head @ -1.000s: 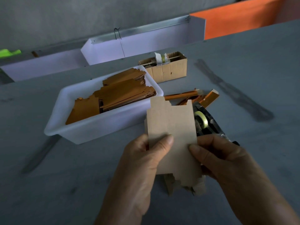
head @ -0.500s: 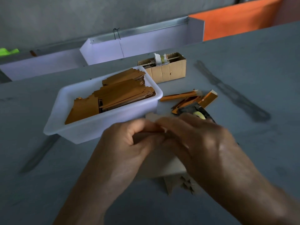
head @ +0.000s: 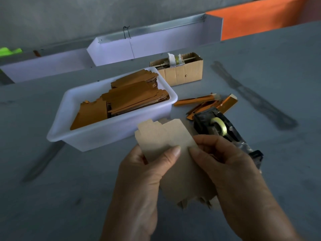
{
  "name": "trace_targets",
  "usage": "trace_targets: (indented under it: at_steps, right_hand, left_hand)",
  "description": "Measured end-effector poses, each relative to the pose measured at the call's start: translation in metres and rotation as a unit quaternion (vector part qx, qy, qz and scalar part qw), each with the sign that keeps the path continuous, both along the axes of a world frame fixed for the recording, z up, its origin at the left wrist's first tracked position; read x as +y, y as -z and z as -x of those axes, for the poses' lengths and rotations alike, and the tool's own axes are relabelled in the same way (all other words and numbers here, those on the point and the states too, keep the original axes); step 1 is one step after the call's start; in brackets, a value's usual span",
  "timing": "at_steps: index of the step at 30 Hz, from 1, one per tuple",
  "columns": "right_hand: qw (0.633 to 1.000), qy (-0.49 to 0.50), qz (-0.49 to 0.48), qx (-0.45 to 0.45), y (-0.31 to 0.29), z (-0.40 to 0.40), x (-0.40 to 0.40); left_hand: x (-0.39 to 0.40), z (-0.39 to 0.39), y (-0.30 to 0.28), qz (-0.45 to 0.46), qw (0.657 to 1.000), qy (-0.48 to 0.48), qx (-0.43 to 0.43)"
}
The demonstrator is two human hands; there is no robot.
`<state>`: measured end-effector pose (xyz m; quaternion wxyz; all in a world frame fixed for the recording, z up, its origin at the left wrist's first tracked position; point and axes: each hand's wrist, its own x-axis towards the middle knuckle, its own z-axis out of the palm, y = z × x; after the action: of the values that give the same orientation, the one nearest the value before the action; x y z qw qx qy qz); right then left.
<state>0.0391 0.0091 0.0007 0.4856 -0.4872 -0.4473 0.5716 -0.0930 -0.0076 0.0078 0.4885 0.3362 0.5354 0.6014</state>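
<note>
Both hands have drawn apart from the tight huddle of half a second ago, and the cardboard blank [head: 165, 136] they were covering is back in full view, its plain face up toward the camera. Sweeping from the left: a bright green scrap [head: 10, 50] sits at the far edge, behind the grey table [head: 52, 197], and a long white trough [head: 156, 46] runs along the back. Next comes the white tub [head: 107, 134], loaded with a stack of brown blanks [head: 132, 100] lying flat inside it. Now the left hand [head: 144, 180]: its thumb lies across the front of the blank with the fingers tucked behind, pinching the left side firmly. The blank hangs above the table, just in front of the tub's near right corner, its notched top tilted left and its small tabs poking out below the hands. Behind it, further back, stands a small open carton [head: 182, 73]. The right hand [head: 231, 167] pinches the blank's right edge, thumb on the front and fingers curled behind, the two thumb tips nearly meeting. Just beyond that hand rests a black tape dispenser [head: 218, 129] with a yellowish roll, and a scatter of orange folded pieces [head: 206, 103] lies past it. An orange panel [head: 260, 16] closes the far right.
</note>
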Motion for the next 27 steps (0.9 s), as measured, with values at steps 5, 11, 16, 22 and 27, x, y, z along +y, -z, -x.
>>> trace_targets:
  at_steps: [5, 11, 16, 22, 27]
  right_hand:
    - [0.999, 0.021, -0.021, 0.017, 0.003, 0.001, -0.004]
    - [0.999, -0.004, -0.046, 0.013, 0.006, 0.000, -0.007]
    - [0.988, 0.026, -0.087, -0.128, 0.005, -0.002, -0.008]
    - [0.945, 0.058, -0.197, -0.254, 0.004, -0.003, -0.012]
    - [0.897, 0.040, -0.313, -0.311, 0.008, 0.006, -0.016]
  left_hand:
    - [0.001, -0.009, -0.001, 0.012, 0.999, -0.029, 0.020]
    - [-0.001, -0.011, -0.002, 0.006, 0.998, -0.040, 0.038]
    - [0.000, -0.009, 0.001, 0.024, 0.998, -0.014, 0.051]
    - [0.000, -0.007, 0.002, 0.027, 0.998, -0.009, 0.058]
    - [0.000, -0.013, 0.000, 0.027, 0.995, -0.040, 0.090]
